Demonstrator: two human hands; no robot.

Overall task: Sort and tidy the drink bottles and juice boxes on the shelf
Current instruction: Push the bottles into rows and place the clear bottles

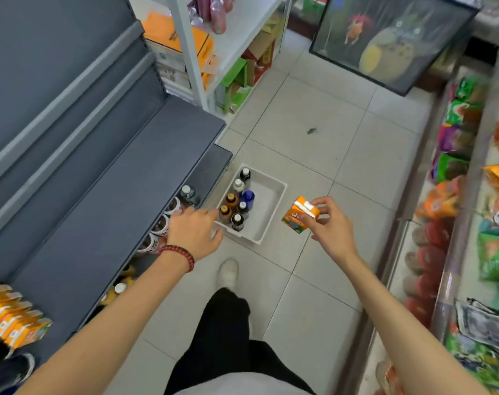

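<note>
My right hand (329, 226) pinches a small orange juice box (299, 214) in the air above the floor, right of a white bin (271, 206). The bin sits on the tiles and holds several small drink bottles (236, 203) along its left side. My left hand (197, 230) hovers with relaxed fingers between the bin and the dark grey shelf (105, 201), holding nothing. Several bottles (164, 223) stand on a lower shelf level under that shelf's edge. A row of orange juice boxes (14, 315) lies at the shelf's near left end.
A white rack (191, 52) with cartons stands at the far end of the aisle. Snack bags (464, 155) fill the shelves on the right. A framed picture (390, 38) leans at the back. My leg and shoe (228, 272) are on the tiles below the bin.
</note>
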